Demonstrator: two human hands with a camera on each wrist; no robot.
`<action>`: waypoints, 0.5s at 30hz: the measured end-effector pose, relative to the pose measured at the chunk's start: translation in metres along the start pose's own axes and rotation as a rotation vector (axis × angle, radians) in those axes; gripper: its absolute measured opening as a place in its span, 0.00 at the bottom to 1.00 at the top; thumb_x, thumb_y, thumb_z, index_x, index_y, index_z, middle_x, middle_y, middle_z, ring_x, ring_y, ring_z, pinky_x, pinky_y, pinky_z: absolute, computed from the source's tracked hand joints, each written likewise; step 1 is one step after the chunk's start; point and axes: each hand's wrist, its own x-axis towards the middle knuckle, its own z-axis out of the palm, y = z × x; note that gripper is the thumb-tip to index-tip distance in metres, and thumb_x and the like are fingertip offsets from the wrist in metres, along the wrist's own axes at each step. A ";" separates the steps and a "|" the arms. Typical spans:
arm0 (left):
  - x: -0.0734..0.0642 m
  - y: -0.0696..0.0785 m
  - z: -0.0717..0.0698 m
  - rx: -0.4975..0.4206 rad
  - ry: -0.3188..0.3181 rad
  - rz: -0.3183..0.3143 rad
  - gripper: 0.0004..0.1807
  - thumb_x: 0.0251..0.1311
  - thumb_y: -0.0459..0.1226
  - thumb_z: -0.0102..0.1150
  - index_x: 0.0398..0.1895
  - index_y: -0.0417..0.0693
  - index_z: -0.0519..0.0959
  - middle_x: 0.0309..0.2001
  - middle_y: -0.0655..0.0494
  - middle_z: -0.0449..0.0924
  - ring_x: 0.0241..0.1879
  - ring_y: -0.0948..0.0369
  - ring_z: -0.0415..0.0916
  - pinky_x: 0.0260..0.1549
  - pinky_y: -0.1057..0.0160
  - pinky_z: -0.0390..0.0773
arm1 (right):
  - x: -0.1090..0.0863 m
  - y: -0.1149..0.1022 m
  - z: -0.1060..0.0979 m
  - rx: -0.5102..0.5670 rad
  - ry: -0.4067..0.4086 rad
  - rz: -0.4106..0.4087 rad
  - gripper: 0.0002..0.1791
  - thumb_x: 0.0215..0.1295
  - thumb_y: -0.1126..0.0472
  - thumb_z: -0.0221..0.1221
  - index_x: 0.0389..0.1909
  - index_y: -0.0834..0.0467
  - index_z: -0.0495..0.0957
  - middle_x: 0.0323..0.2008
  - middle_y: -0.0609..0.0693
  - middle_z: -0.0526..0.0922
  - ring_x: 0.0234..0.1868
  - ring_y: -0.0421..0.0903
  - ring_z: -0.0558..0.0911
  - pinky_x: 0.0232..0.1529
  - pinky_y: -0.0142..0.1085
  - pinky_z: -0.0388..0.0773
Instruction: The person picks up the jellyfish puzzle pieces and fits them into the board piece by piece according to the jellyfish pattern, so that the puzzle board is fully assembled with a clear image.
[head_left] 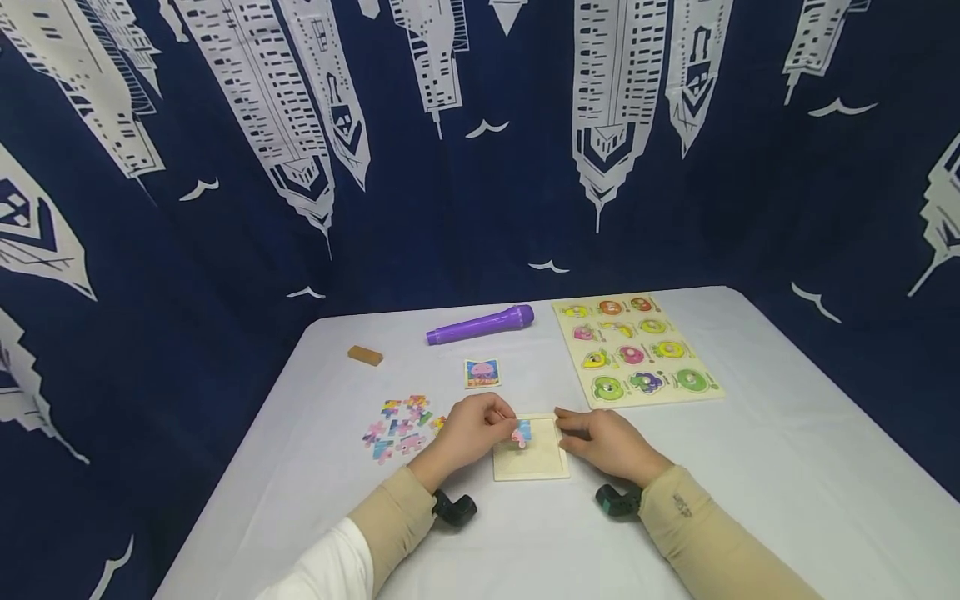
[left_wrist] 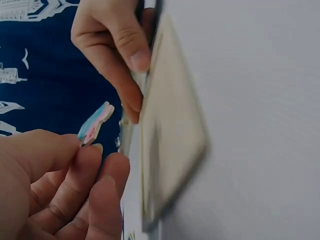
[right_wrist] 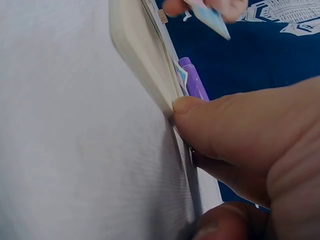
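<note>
My left hand [head_left: 474, 427] pinches a small jigsaw piece [head_left: 522, 432], blue and pink, between thumb and index finger. In the left wrist view the piece [left_wrist: 96, 122] is tilted, raised over the level of the light wooden puzzle tray [left_wrist: 172, 125]. Below it in the head view is the tray's square bare base [head_left: 532, 465] with a raised rim. My right hand [head_left: 611, 443] holds the tray at its right side near the far corner. Its thumb [right_wrist: 200, 117] presses on the tray's edge in the right wrist view.
Several loose jigsaw pieces [head_left: 401, 427] lie left of my left hand. Beyond the tray are a small picture card [head_left: 482, 373], a purple toy microphone [head_left: 480, 324] and a brown block [head_left: 365, 356]. A fruit puzzle board [head_left: 637, 350] lies at the back right on the white tablecloth [head_left: 757, 467].
</note>
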 end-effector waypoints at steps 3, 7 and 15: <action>0.013 0.006 0.005 0.012 -0.016 -0.009 0.05 0.67 0.41 0.67 0.37 0.51 0.83 0.25 0.64 0.81 0.24 0.68 0.74 0.23 0.69 0.72 | 0.002 -0.001 0.001 -0.010 0.009 -0.015 0.20 0.69 0.57 0.66 0.58 0.60 0.84 0.67 0.52 0.79 0.70 0.56 0.74 0.68 0.54 0.71; 0.024 0.008 0.018 0.046 -0.028 -0.047 0.05 0.65 0.41 0.69 0.36 0.51 0.83 0.24 0.64 0.81 0.23 0.70 0.75 0.24 0.70 0.73 | 0.002 0.000 0.001 -0.007 0.016 -0.039 0.19 0.69 0.58 0.66 0.58 0.60 0.84 0.67 0.52 0.79 0.70 0.57 0.74 0.67 0.55 0.72; 0.026 -0.002 0.029 0.113 -0.008 -0.044 0.07 0.63 0.43 0.70 0.37 0.53 0.83 0.27 0.66 0.81 0.26 0.71 0.74 0.27 0.70 0.73 | 0.001 0.001 0.000 -0.021 0.009 -0.027 0.19 0.69 0.58 0.66 0.58 0.60 0.84 0.67 0.53 0.79 0.70 0.57 0.74 0.67 0.55 0.71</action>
